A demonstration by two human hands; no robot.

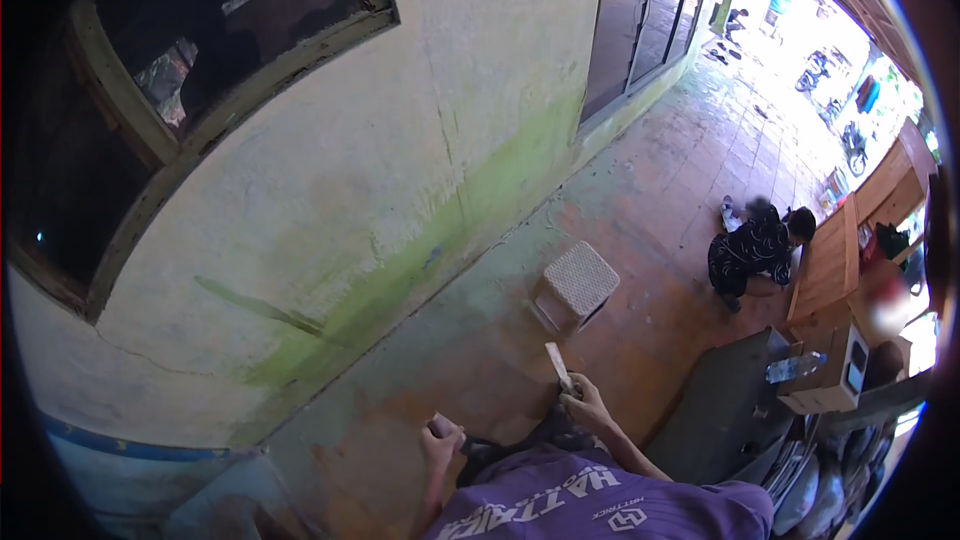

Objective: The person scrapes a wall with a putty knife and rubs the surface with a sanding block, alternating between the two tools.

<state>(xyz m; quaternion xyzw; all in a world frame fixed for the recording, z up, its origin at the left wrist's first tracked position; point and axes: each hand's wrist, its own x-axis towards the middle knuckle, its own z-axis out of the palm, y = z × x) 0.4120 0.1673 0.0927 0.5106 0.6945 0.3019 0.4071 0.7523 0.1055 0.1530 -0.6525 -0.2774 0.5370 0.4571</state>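
In front of my purple shirt, my right hand [588,406] is closed around the lower end of a flat, pale blade-like tool [557,364]. Its long narrow part points up and away from me; whether it is a scraper or a knife is too small to tell. To the left, my left hand [438,446] is closed on a small purplish-brown piece [439,426], whose kind I cannot make out. The two hands are apart. Beyond them a woven-top stool [581,278] stands on the tiled floor. Neither hand touches the wall [330,200].
The wall's paint is patchy white and green, with windows [640,30] set in it. At the right, a person [750,250] crouches beside wooden furniture [825,265]. Nearer stand a dark cabinet [715,395], a clear bottle [795,368] and a wooden box [835,372]. Motorbikes [853,147] are outside.
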